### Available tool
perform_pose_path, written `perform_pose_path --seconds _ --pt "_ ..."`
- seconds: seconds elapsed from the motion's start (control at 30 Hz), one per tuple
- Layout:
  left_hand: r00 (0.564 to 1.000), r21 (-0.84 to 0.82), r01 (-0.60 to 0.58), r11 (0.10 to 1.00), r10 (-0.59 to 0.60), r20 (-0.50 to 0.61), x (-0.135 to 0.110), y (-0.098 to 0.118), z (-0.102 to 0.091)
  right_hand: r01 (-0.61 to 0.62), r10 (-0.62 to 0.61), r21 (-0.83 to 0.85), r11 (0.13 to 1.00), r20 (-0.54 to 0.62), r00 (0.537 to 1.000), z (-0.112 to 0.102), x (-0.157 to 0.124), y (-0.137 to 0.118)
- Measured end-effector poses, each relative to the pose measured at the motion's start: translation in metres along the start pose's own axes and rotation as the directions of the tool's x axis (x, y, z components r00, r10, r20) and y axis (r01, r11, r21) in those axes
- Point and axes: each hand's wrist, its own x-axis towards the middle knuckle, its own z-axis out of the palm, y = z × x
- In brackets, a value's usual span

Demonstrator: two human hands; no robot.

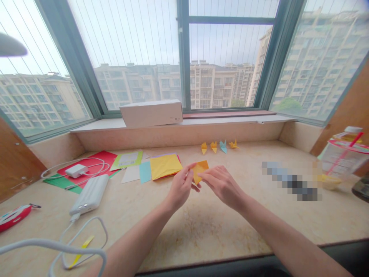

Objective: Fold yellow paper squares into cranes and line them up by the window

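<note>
A small folded piece of orange-yellow origami paper [201,167] is held up above the stone counter [201,227]. My left hand [182,185] grips its left side, with the thumb on the near face. From the right, my right hand [223,184] pinches the lower right part of the paper between its fingertips. Left of my left hand lies a stack of yellow paper sheets [165,166], with a light blue sheet [145,172] beside it. Beyond my hands stand several folded paper cranes, among them a blue crane [223,146] and a yellow crane [234,144].
A white power bank [90,194] with cables and a white charger [76,170] lie at left, near red paper [96,159]. A red-and-white object [15,216] sits far left. A plastic cup [343,157] with a straw stands at right. A white box [151,113] rests on the sill.
</note>
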Motion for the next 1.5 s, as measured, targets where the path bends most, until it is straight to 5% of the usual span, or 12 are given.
perform_pose_path --seconds 0.23,0.47,0.9,1.23,1.5 --pt "1.0 -0.048 0.007 0.999 -0.007 0.005 0.0 0.0 0.0 0.018 -0.017 -0.025 1.0 0.01 1.0 0.001 0.0 -0.001" --pt "0.998 -0.035 -0.013 0.999 0.015 0.059 -0.002 -0.001 0.003 0.008 0.002 0.106 0.994 -0.096 0.995 0.001 0.001 -0.003" --pt "0.996 -0.094 -0.002 0.996 0.01 0.087 -0.003 0.002 0.002 -0.222 0.278 0.313 0.924 -0.147 0.949 0.007 0.002 -0.004" --pt "0.993 -0.133 -0.008 0.991 0.023 0.112 -0.008 0.011 0.004 -0.201 0.258 0.352 0.914 -0.124 0.958 0.006 0.002 -0.002" --pt "0.989 -0.148 -0.012 0.989 0.033 0.144 -0.007 0.009 0.003 -0.301 0.363 0.327 0.896 -0.147 0.92 0.006 -0.002 0.001"
